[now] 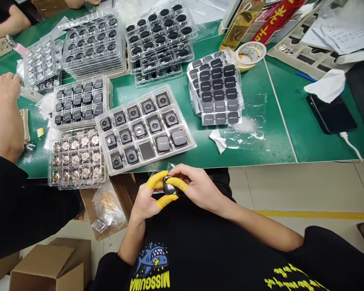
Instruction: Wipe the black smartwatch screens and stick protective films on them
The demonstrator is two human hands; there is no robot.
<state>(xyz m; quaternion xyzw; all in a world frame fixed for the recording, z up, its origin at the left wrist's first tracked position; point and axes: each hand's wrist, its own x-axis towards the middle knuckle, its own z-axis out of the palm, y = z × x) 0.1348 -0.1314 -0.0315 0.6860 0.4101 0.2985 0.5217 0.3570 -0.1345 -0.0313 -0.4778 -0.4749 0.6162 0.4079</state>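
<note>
Between my two hands, just below the table's front edge, is a dark watch case with a shiny face. My left hand, with yellow finger cots, grips its left side between thumb and fingers. My right hand has a yellow-covered thumb on its face and fingers at its top edge. Beyond them a clear tray holds several watch cases in pockets; a few pockets show grey square covers instead. Right of the tray lie sheets of black labelled stickers.
Stacked trays stand at the back left, with a tray of gold-coloured parts nearer. Tape, a bottle and a phone are on the right. Another person's arm reaches in at left. Cardboard boxes sit below.
</note>
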